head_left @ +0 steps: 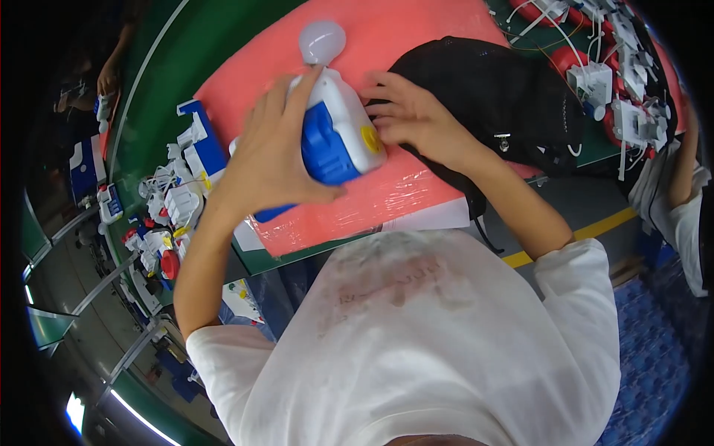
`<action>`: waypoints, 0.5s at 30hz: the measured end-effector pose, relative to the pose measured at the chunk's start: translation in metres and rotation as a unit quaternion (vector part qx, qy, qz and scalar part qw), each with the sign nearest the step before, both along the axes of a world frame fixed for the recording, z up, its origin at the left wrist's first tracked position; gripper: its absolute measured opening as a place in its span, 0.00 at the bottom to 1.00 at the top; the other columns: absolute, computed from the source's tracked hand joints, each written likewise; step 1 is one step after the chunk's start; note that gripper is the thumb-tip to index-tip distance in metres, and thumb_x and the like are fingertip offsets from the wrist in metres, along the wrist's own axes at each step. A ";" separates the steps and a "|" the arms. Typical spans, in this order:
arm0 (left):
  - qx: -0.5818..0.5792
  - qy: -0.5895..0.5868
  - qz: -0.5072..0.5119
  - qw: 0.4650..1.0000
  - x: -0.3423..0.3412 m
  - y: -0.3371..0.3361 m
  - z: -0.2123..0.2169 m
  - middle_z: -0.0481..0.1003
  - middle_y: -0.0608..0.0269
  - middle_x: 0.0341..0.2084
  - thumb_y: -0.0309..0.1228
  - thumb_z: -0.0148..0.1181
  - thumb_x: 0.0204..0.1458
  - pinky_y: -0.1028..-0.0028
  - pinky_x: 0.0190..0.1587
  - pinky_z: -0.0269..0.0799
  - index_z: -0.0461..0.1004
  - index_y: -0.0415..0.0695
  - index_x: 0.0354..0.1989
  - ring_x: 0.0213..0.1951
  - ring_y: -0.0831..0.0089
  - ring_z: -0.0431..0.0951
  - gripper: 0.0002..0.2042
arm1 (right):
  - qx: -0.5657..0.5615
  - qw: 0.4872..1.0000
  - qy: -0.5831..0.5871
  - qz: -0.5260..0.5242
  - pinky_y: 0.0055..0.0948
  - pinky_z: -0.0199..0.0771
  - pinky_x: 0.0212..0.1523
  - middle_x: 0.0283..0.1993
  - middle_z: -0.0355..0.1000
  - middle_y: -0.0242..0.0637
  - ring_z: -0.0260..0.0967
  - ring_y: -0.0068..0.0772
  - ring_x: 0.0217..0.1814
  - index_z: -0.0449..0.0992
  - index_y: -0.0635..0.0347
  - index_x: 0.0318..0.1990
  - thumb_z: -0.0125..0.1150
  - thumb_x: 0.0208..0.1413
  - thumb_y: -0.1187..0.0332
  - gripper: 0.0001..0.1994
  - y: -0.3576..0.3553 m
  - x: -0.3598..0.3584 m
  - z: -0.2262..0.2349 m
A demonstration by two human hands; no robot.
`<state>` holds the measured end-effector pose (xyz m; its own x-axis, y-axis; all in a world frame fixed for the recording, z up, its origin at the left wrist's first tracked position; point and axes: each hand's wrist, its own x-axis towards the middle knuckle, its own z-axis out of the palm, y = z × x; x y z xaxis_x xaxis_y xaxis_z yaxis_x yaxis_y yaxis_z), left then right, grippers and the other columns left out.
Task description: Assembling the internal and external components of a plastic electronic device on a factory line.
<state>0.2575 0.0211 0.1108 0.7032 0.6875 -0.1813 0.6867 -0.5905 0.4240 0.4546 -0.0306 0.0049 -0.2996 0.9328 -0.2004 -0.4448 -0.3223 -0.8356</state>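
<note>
A white and blue plastic housing (355, 123) with a yellow round part lies on the pink foam mat (245, 74). My left hand (271, 152) spans its left side, the thumb near the blue panel and the fingers toward its far end. My right hand (416, 119) is off the housing's right side, its fingers apart and holding nothing. A whitish translucent bulb-shaped dome (322, 41) sits at the housing's far end; whether it is joined on cannot be seen. Beneath my left wrist, another blue piece (275, 212) shows in part.
A black fabric bag (491, 97) lies on the mat's right. Several white, blue and red plastic parts (182, 186) crowd the green table at left. White and red parts with loose wires (602, 82) are piled at the far right. Other people's arms show at both sides.
</note>
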 end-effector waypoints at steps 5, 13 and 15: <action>0.066 0.062 -0.008 0.996 0.008 -0.036 0.014 0.53 0.39 0.59 0.38 0.76 0.15 0.53 0.58 0.54 0.52 0.43 0.63 0.58 0.41 0.56 0.57 | -0.164 0.984 0.055 0.045 0.31 0.62 0.54 0.50 0.67 0.37 0.64 0.31 0.53 0.65 0.61 0.56 0.51 0.60 0.60 0.20 0.020 -0.014 0.016; 0.082 -0.018 0.139 0.987 -0.001 -0.064 0.013 0.61 0.41 0.50 0.55 0.74 0.18 0.53 0.53 0.58 0.59 0.36 0.56 0.50 0.46 0.63 0.53 | -0.080 0.992 0.083 0.059 0.28 0.60 0.55 0.50 0.68 0.39 0.64 0.28 0.54 0.67 0.66 0.53 0.56 0.55 0.63 0.21 0.003 -0.007 0.011; 0.089 -0.011 0.156 0.984 -0.002 -0.066 0.017 0.64 0.44 0.46 0.53 0.75 0.19 0.56 0.49 0.63 0.64 0.35 0.51 0.46 0.50 0.67 0.48 | -0.061 0.991 0.096 0.065 0.28 0.60 0.56 0.51 0.68 0.40 0.64 0.29 0.55 0.66 0.67 0.54 0.56 0.55 0.64 0.21 -0.002 -0.007 0.021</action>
<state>0.2550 -0.0450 0.1275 0.4560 0.8896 -0.0267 0.8380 -0.4190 0.3496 0.4475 -0.0324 0.0262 -0.4594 0.8560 -0.2370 -0.5404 -0.4811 -0.6903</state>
